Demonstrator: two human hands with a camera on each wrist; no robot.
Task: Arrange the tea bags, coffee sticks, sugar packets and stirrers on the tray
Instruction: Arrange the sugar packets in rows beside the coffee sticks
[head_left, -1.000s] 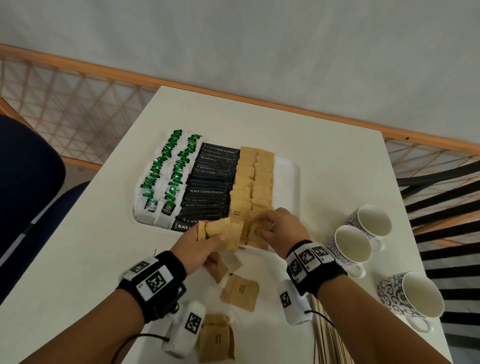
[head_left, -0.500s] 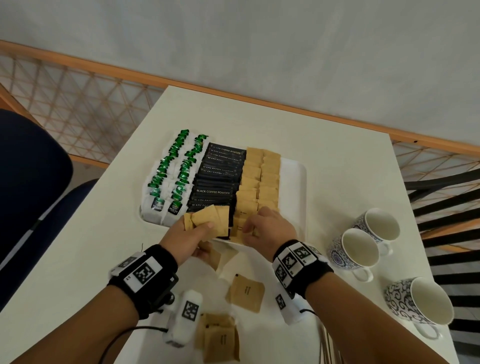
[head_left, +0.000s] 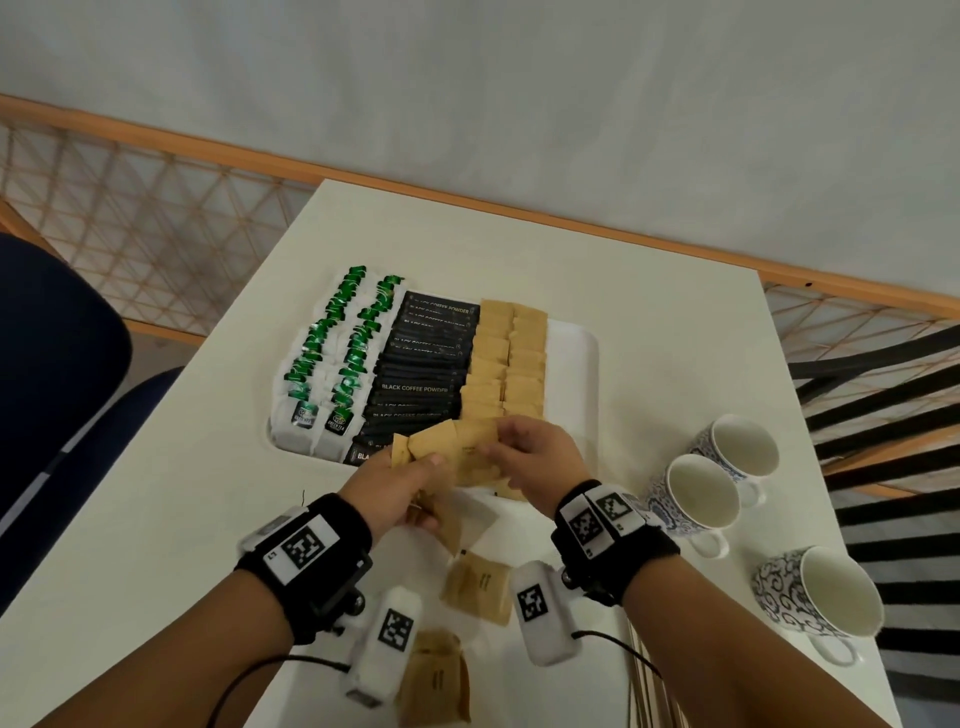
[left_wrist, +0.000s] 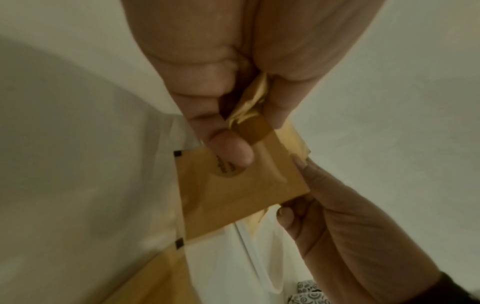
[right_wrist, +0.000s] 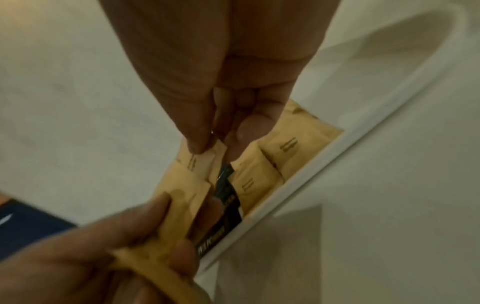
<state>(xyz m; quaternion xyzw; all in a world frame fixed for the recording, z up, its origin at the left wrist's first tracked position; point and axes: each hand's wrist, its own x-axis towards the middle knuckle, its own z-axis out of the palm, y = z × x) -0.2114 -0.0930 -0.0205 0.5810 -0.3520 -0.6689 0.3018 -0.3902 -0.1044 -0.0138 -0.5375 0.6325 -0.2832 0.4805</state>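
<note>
1. So the left hand (head_left: 400, 480) is clutching a small fan of brown sugar packets (head_left: 434, 447) just over the near edge of the tray (head_left: 574, 353), fingers and thumb curled round them.
2. Right hand (head_left: 535, 460) pinches the corner of one packet (right_wrist: 205, 162) between thumb and fingertip, peeling it off the bunch.
3. These look super light and floppy, thin paper with loose grains inside, so they bend and slide over each other easily. I'd say pinch by a flat sealed edge, not the puffy middle, or the fan slips apart.
4. On the tray, tea bags (head_left: 332, 364) sit on the left, black coffee sticks (head_left: 421, 379) in the middle, then two rows of packets (head_left: 511, 358) to the right, with bare tray beyond.
5. A few loose packets (head_left: 478, 587) lie on the counter (head_left: 649, 312) near the wrists, so the sugar isn't done yet.
6. Stirrers (head_left: 644, 686), thin wooden sticks I think, poke in at the bottom edge; not on the tray yet.
</note>
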